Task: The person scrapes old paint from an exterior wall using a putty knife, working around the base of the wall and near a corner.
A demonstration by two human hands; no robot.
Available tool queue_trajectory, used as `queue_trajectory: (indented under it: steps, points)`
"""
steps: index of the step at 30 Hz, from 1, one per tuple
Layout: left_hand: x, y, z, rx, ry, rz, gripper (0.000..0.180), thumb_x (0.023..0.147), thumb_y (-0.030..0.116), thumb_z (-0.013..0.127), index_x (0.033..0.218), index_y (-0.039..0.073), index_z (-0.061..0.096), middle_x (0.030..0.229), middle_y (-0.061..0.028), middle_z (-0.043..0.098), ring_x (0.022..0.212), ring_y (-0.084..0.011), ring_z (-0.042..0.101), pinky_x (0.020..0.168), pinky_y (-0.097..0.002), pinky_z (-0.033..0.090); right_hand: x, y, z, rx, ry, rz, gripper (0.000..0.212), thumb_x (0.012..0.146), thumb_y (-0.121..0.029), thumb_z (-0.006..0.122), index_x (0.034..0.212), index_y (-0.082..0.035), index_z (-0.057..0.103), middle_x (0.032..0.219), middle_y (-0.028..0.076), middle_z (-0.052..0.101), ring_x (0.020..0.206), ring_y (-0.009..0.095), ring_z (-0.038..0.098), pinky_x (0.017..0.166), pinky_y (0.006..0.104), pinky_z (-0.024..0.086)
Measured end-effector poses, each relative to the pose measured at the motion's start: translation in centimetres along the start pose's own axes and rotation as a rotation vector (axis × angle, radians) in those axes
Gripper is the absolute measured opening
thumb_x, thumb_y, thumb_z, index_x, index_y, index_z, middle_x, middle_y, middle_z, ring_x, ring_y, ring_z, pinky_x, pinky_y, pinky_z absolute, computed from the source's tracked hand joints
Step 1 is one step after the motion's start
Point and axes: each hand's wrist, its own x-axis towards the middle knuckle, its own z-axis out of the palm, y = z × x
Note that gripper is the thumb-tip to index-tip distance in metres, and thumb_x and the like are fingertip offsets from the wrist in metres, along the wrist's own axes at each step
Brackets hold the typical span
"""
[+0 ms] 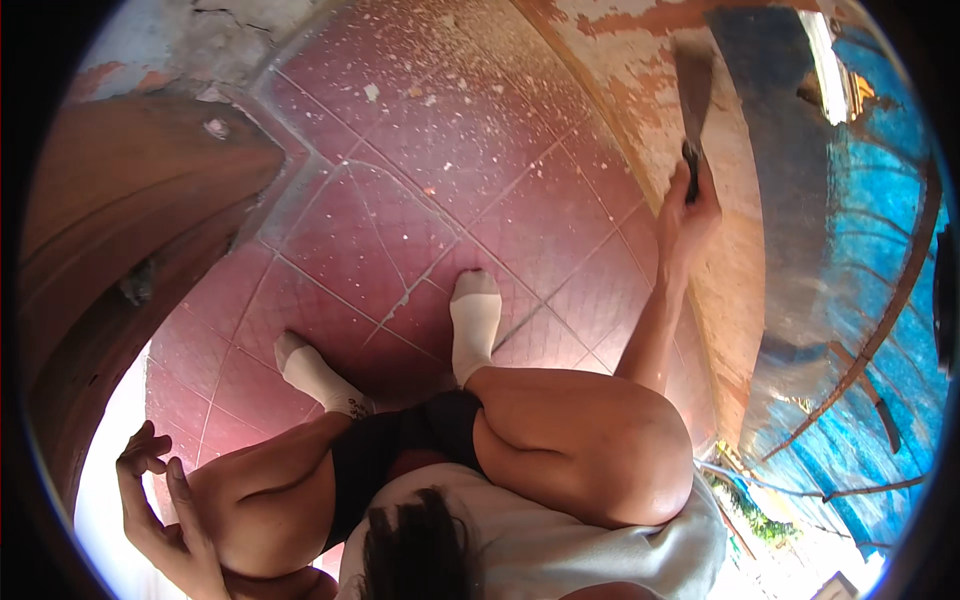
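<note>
Beside the left knee (240,505), the left hand (175,550) hangs half-curled, fingers empty. Farther off, the right hand (688,225) grips a scraper (694,115); beyond those fingers its long axis runs outward, blade pointing away from the body, before the peeling wall (738,230).

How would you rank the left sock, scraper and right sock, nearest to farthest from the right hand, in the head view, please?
1. Scraper, in the right hand.
2. Right sock, left of that hand.
3. Left sock, farther left.
</note>
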Motion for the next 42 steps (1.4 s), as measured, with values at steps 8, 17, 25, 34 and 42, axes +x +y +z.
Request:
queue_trajectory:
  steps: [8, 17, 25, 34, 42]
  points:
    - [1.0, 0.6, 0.8, -0.100, 0.008, -0.025, 0.013, 0.090, 0.008, 0.048, 0.089, -0.004, 0.050, 0.089, -0.0161, 0.059, 0.093, -0.0264, 0.053, 0.097, -0.0384, 0.035, -1.8, 4.9, -5.0, -0.081, 0.069, -0.002, 0.025, 0.090, -0.014, 0.060, 0.110, 0.002, 0.065, 0.082, 0.014, 0.068, 0.072, 0.010, 0.060, 0.065, 0.0260, 0.048]
    - [1.2, 3.0, 1.0, -0.128, 0.010, -0.105, 0.012, 0.089, 0.008, 0.050, 0.087, -0.004, 0.050, 0.088, -0.0148, 0.058, 0.091, -0.0251, 0.053, 0.094, -0.0361, 0.035, -1.7, 3.1, -5.9, -0.173, 0.120, 0.002, 0.026, 0.091, -0.013, 0.061, 0.110, 0.004, 0.065, 0.080, 0.008, 0.069, 0.068, 0.008, 0.057, 0.060, 0.0238, 0.046]
    - [0.7, 1.8, 0.5, -0.099, 0.001, 0.000, 0.013, 0.091, 0.009, 0.050, 0.089, -0.004, 0.051, 0.090, -0.0136, 0.059, 0.088, -0.0215, 0.051, 0.093, -0.0325, 0.035, -3.0, 4.8, -5.6, -0.166, 0.210, -0.034, 0.026, 0.091, -0.015, 0.061, 0.109, 0.003, 0.065, 0.083, 0.015, 0.070, 0.073, 0.010, 0.062, 0.064, 0.0243, 0.048]
    - [0.6, 1.7, 0.8, -0.120, -0.006, -0.033, 0.012, 0.090, 0.009, 0.052, 0.089, -0.003, 0.051, 0.088, -0.0135, 0.058, 0.088, -0.0233, 0.051, 0.096, -0.0365, 0.035, -3.0, 4.5, -5.1, -0.065, 0.184, 0.028, 0.022, 0.089, -0.012, 0.061, 0.107, 0.001, 0.066, 0.083, 0.015, 0.069, 0.070, 0.013, 0.064, 0.062, 0.0273, 0.049]
    - [0.7, 1.7, 0.5, -0.127, -0.041, -0.060, 0.013, 0.090, 0.009, 0.052, 0.090, -0.004, 0.052, 0.088, -0.0127, 0.059, 0.087, -0.0211, 0.050, 0.093, -0.0326, 0.034, -0.6, 4.5, -3.4, -0.113, 0.177, -0.112, 0.024, 0.092, -0.014, 0.060, 0.106, 0.004, 0.066, 0.080, 0.009, 0.068, 0.066, 0.006, 0.056, 0.057, 0.0220, 0.045]
